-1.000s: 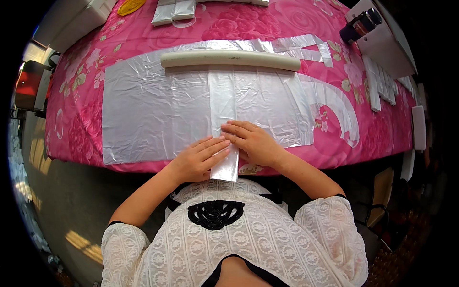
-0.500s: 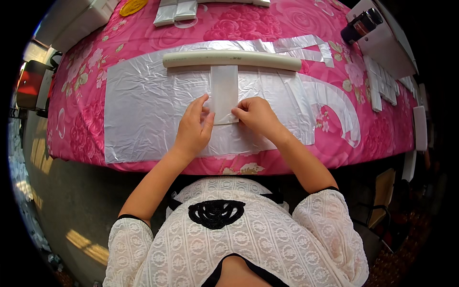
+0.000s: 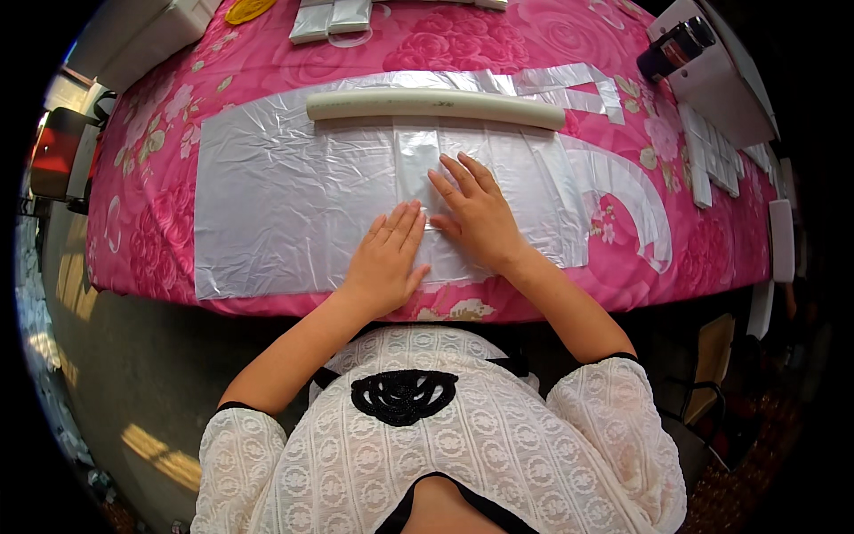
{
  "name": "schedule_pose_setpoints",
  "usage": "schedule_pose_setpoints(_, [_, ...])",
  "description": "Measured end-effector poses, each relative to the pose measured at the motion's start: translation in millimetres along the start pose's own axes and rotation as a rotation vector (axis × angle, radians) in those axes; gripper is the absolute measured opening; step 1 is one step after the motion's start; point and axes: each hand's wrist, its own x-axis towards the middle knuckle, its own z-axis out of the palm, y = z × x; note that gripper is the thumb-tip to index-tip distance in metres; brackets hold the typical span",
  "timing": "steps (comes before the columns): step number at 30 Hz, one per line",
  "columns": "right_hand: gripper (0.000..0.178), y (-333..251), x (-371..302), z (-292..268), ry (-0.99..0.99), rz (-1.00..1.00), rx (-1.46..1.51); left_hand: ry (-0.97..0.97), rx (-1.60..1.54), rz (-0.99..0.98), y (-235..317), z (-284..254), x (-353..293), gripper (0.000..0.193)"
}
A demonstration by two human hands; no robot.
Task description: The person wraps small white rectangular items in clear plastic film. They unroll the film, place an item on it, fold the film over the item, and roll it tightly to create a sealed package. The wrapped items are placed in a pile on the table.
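Flat on the table lies a stack of thin whitish plastic bags (image 3: 258, 205), wrinkled and shiny, with looped handles at its right end. Across the far part of it rests a long cream-coloured pipe (image 3: 427, 104). A narrow translucent plastic piece (image 3: 414, 160) lies on the stack just below the pipe's middle, its near part hidden by my hands. My left hand (image 3: 384, 262) lies palm down on the plastic near the table's front edge, fingers stretched out. Over the narrow piece's right side my right hand (image 3: 479, 212) is spread, palm down, holding nothing.
A pink floral cloth (image 3: 151, 214) covers the table. Folded plastic bundles (image 3: 331, 18) lie at the far edge and more bundles (image 3: 707, 151) at the right. A dark bottle (image 3: 674, 49) is at the far right beside a white box (image 3: 725, 76). A yellow item (image 3: 249, 9) sits far left.
Both hands have gone from fingertips at the narrow plastic piece's near end to lying flat with fingers stretched. My left hand moved nearer and right; the right one moved slightly farther.
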Motion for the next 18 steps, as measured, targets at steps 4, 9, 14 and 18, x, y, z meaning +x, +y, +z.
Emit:
schedule_pose_setpoints(4, [0.044, 19.0, 8.8, 5.3, -0.152, -0.246, 0.102, 0.19, -0.076, 0.057, -11.9, -2.4, 5.6, 0.043])
schedule_pose_setpoints(9, [0.039, 22.8, 14.3, -1.5, -0.224, -0.187, 0.259, 0.298, -0.052, 0.163, -23.3, -3.3, 19.4, 0.019])
schedule_pose_setpoints(14, [0.034, 21.6, 12.0, -2.3, -0.151, -0.187, 0.348, 0.209, -0.235, 0.147, -18.8, -17.5, 18.1, 0.019])
schedule_pose_setpoints(18, [0.03, 11.3, -10.0, 1.0, -0.12, -0.192, 0.416, 0.204, -0.204, 0.251, -10.9, -25.6, 4.6, 0.028])
